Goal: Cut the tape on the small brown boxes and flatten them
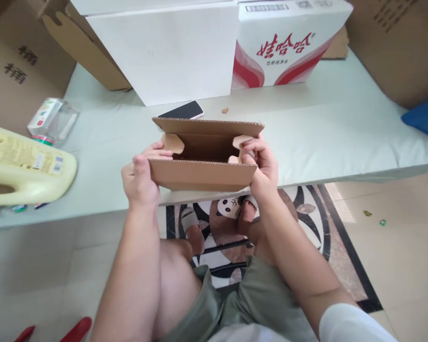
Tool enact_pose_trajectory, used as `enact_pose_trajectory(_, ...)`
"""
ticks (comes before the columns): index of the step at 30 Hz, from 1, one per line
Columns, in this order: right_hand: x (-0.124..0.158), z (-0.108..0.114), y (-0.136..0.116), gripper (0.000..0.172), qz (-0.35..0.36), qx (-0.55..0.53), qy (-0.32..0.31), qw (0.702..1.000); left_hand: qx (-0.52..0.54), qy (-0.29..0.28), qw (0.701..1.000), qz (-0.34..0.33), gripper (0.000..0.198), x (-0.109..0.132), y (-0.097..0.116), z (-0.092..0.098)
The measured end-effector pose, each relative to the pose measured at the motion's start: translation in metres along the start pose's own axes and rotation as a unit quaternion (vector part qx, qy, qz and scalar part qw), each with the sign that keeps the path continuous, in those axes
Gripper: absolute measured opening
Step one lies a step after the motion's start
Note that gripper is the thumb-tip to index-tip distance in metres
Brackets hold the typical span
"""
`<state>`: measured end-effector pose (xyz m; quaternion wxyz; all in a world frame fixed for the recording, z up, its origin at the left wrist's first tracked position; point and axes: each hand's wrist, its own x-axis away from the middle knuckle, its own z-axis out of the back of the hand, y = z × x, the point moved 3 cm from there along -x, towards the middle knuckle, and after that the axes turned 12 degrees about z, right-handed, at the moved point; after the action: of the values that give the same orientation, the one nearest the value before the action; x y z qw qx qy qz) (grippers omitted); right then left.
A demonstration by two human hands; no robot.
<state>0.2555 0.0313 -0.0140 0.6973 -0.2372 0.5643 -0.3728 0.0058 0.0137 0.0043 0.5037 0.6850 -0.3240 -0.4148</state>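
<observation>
A small brown cardboard box (203,175) sits at the table's front edge, its top open toward me and its inside dark. My left hand (142,176) grips the box's left end, thumb outside at the corner and fingers over the end flap. At the right end, my right hand (264,164) has its fingers bent at the inner flaps (243,141) and its palm against the corner. The left inner flap (173,143) leans into the opening. Part of the far long flap (207,126) stands up behind. The bottom of the box is hidden.
Behind the box lie a phone (181,110) and a brown scrap (225,110). White cartons (185,52) stand at the back. A yellow jug (57,166) and a clear plastic bottle (53,121) lie on the left. A blue object (426,118) sits at the right edge.
</observation>
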Motion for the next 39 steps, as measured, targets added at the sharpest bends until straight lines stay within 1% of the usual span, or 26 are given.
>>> enact_pose_trajectory(1,-0.003,0.002,-0.003,0.013,0.010,-0.010,0.025,1.000,-0.002,-0.002,1.000,0.000,0.064,0.002,0.001,-0.001)
enact_pose_trajectory(3,-0.007,0.005,-0.007,0.025,0.015,-0.028,0.066,0.997,-0.011,0.005,1.000,0.002,0.063,0.006,0.000,-0.002)
enact_pose_trajectory(6,-0.007,0.006,-0.010,0.049,-0.009,-0.040,0.066,0.997,-0.014,0.024,1.000,0.002,0.059,0.007,-0.002,-0.003)
enact_pose_trajectory(8,-0.004,0.009,-0.012,0.059,-0.002,-0.036,0.054,0.998,-0.005,0.033,0.999,0.012,0.055,0.005,-0.005,-0.004)
enact_pose_trajectory(10,-0.001,0.013,-0.015,0.057,0.029,-0.019,0.037,0.999,-0.001,0.038,0.999,0.032,0.051,0.005,-0.008,-0.006)
enact_pose_trajectory(13,0.006,0.022,-0.019,0.046,0.068,0.027,0.005,0.997,-0.003,0.045,0.997,0.063,0.048,0.006,-0.010,-0.011)
enact_pose_trajectory(15,0.012,0.028,-0.020,0.037,0.065,0.040,-0.005,0.997,-0.005,0.041,0.996,0.082,0.044,0.010,-0.009,-0.015)
enact_pose_trajectory(17,0.018,0.032,-0.019,0.031,0.050,0.021,-0.003,0.999,-0.004,0.026,0.996,0.090,0.036,0.014,-0.008,-0.020)
enact_pose_trajectory(20,0.022,0.033,-0.015,0.034,0.036,-0.021,-0.002,0.999,0.006,0.005,0.996,0.091,0.032,0.019,-0.008,-0.024)
enact_pose_trajectory(22,0.023,0.031,-0.011,0.034,0.033,-0.017,-0.008,0.999,0.016,-0.003,0.995,0.096,0.031,0.020,-0.009,-0.024)
enact_pose_trajectory(26,0.019,0.027,-0.004,0.035,0.035,0.009,-0.008,0.999,0.031,-0.013,0.996,0.088,0.034,0.021,-0.012,-0.021)
enact_pose_trajectory(28,0.015,0.026,-0.002,0.035,0.041,-0.003,-0.004,0.999,0.034,0.003,0.996,0.088,0.038,0.021,-0.013,-0.019)
enact_pose_trajectory(31,0.010,0.027,-0.002,0.028,0.063,-0.048,0.006,0.997,0.023,0.026,0.995,0.093,0.040,0.021,-0.013,-0.018)
enact_pose_trajectory(34,0.010,0.028,-0.001,0.023,0.074,-0.079,0.019,0.994,-0.012,0.004,0.996,0.085,0.037,0.021,-0.011,-0.017)
enact_pose_trajectory(36,0.012,0.028,0.002,0.022,0.066,-0.095,0.025,0.993,-0.029,-0.021,0.995,0.094,0.037,0.019,-0.012,-0.015)
enact_pose_trajectory(37,0.014,0.028,0.004,0.024,0.060,-0.102,0.029,0.993,-0.034,-0.028,0.994,0.100,0.039,0.019,-0.013,-0.014)
enact_pose_trajectory(39,0.016,0.028,0.009,0.032,0.047,-0.107,0.041,0.992,-0.043,-0.027,0.994,0.099,0.052,0.017,-0.014,-0.011)
